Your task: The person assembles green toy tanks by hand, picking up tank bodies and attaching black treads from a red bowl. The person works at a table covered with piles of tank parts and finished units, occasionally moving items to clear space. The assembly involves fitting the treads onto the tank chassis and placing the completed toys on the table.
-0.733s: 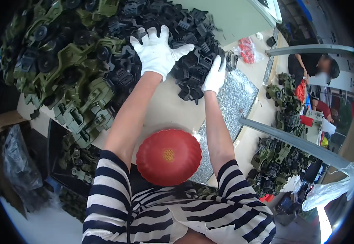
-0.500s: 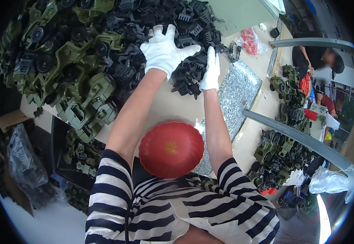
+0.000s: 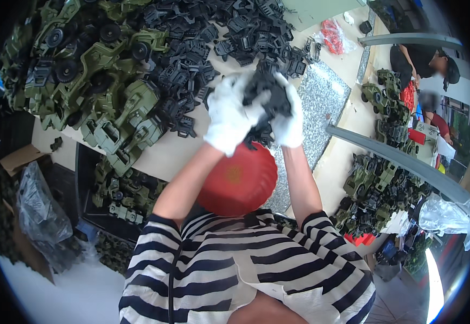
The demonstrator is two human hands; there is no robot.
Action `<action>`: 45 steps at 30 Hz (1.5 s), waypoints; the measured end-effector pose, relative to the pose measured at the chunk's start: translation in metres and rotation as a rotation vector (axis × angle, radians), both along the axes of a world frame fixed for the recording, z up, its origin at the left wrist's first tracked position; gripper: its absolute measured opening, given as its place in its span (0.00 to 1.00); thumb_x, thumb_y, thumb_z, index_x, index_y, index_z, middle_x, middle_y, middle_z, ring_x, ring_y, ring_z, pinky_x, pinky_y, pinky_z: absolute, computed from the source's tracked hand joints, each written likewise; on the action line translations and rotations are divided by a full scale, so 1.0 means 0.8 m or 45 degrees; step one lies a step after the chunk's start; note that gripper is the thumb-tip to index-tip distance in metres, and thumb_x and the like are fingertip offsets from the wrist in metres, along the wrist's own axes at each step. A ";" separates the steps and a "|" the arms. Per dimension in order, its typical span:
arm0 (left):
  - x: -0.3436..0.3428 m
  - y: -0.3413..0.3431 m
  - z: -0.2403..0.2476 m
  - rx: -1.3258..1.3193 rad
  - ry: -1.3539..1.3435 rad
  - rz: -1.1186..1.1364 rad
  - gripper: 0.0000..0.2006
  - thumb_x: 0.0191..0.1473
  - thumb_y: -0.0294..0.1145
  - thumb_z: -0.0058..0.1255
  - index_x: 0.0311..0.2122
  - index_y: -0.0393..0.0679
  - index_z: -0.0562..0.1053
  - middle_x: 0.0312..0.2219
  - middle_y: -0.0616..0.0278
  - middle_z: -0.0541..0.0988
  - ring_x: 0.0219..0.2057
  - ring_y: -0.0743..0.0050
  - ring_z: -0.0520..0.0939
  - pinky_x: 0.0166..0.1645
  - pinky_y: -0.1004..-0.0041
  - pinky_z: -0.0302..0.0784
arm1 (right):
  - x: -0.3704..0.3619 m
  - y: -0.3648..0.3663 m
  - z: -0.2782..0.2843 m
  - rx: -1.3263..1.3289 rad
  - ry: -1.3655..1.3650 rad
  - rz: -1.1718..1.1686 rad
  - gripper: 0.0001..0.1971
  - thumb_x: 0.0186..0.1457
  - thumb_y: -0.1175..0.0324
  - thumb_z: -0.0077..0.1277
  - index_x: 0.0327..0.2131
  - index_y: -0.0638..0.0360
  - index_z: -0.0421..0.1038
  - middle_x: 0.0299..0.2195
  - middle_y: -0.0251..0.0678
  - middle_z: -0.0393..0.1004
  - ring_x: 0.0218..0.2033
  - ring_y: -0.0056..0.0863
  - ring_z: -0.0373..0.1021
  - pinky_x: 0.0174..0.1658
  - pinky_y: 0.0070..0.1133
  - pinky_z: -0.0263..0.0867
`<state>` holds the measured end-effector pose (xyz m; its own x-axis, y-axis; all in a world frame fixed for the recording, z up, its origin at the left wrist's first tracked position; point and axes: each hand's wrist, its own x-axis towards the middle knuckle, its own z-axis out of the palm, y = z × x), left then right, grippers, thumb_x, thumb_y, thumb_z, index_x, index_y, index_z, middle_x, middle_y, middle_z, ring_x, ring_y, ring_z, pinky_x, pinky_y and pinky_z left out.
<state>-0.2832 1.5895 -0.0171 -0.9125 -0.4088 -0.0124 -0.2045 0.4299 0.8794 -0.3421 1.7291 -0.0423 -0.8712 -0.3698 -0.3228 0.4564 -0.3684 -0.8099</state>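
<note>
My left hand (image 3: 228,113) and my right hand (image 3: 293,116), both in white gloves, are cupped together around a clump of black plastic parts (image 3: 268,97). The single pieces in the clump are hard to make out. This bundle hangs over the far rim of a scalloped red bowl (image 3: 239,181), which is close to my body. Beyond my hands lies a large heap of black plastic toy parts (image 3: 189,51), with a bare strip of table in it. Part of the bowl is hidden by my left glove and wrist.
Olive-green toy vehicle bodies (image 3: 97,59) are piled at the left. A speckled grey slab (image 3: 321,108) lies right of my hands. Grey metal bars (image 3: 397,156) run along the right, with more toy vehicles (image 3: 375,183) beyond. Another person (image 3: 424,65) sits at far right.
My hands were spread open over the black heap. They have come back toward me, closing around a clump of its pieces and leaving a gap in the heap.
</note>
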 end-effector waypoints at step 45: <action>0.035 -0.051 -0.081 1.971 -0.192 1.288 0.35 0.51 0.69 0.49 0.57 0.55 0.67 0.55 0.65 0.67 0.56 0.49 0.64 0.57 0.36 0.57 | -0.058 -0.185 -0.026 1.443 1.110 1.133 0.27 0.49 0.37 0.50 0.43 0.47 0.80 0.53 0.46 0.69 0.58 0.47 0.58 0.60 0.36 0.58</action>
<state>-0.2549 1.5485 -0.0822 -0.3145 -0.2767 -0.9080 0.0566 -0.9603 0.2731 -0.3886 1.5811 -0.0629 -0.5836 -0.7461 -0.3204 -0.5078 0.6433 -0.5729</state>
